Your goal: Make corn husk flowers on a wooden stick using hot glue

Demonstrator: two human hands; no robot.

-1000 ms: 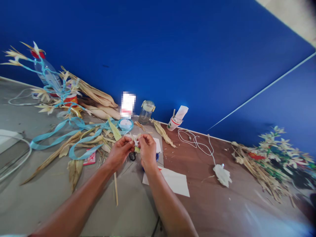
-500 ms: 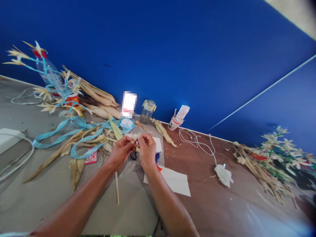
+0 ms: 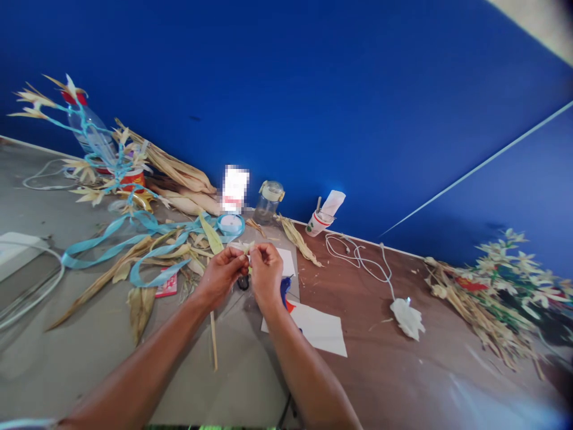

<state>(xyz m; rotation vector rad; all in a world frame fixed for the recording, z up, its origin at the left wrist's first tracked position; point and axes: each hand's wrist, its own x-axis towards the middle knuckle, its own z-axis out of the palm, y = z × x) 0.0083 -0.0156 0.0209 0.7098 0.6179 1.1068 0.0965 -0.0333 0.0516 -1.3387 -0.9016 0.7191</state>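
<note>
Closest in, a thin wooden stick [image 3: 213, 341] lies on the grey part of the table [image 3: 80, 358], pointing toward the person, and a white paper sheet [image 3: 321, 329] rests just right of the right forearm. Above these, the left hand [image 3: 220, 276] and the right hand [image 3: 265, 272] meet fingertip to fingertip, both pinching a small pale husk piece [image 3: 245, 246] held between them a little above the tabletop. A black scissor handle [image 3: 242, 282] shows beneath the hands, partly hidden. To the left, a light blue ribbon [image 3: 107, 251] loops across scattered dried leaves [image 3: 142, 301] and runs to a ribbon spool [image 3: 231, 224] just beyond the hands. Right of the hands, a white cable [image 3: 358, 258] trails to a white husk flower [image 3: 407, 318]. Against the blue wall [image 3: 313, 89] stand a glass jar [image 3: 267, 202], a paper cup [image 3: 317, 222], a pile of corn husks [image 3: 179, 174] and a plastic bottle [image 3: 89, 134]. A bunch of husk flowers [image 3: 501, 289] lies at the far right.
</note>
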